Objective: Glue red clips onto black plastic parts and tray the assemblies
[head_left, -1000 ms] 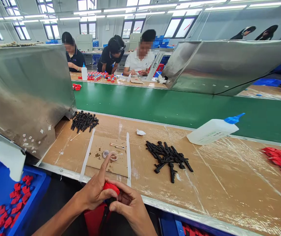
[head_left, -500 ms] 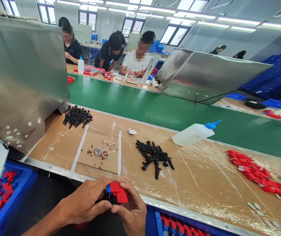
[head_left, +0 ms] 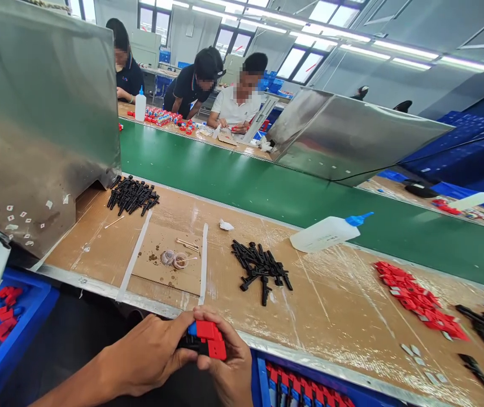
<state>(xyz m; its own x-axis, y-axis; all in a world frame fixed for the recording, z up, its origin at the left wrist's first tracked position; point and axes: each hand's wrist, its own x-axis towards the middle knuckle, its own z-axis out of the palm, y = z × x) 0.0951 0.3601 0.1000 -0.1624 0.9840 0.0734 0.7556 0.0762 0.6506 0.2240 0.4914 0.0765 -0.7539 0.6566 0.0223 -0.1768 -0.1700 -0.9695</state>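
Close to the front edge of the bench, both hands grip one small red, blue and black plastic piece (head_left: 210, 338). My left hand (head_left: 151, 353) closes on its left, black side, thumb below and fingers above. Around the right, red side curl the fingers of my right hand (head_left: 234, 362), with its thumb underneath. Palms and fingers cover part of the piece. Beyond the hands lie a pile of black plastic parts (head_left: 262, 265) and a cardboard square (head_left: 148, 274) bearing small round dishes (head_left: 174, 259) and cotton swabs (head_left: 187, 244).
A white bottle with a blue nozzle (head_left: 326, 233) lies tilted beside the green belt (head_left: 233, 175). Red parts (head_left: 419, 299) are heaped at right. Blue bins (head_left: 34, 305) flank me below the bench. Metal panels (head_left: 47, 130) rise at left. Several people (head_left: 235, 104) sit or lean across the belt.
The held piece has tilted slightly and shifted a little right and down in view, both hands still on it. The camera has turned slightly right, showing more black parts at right.
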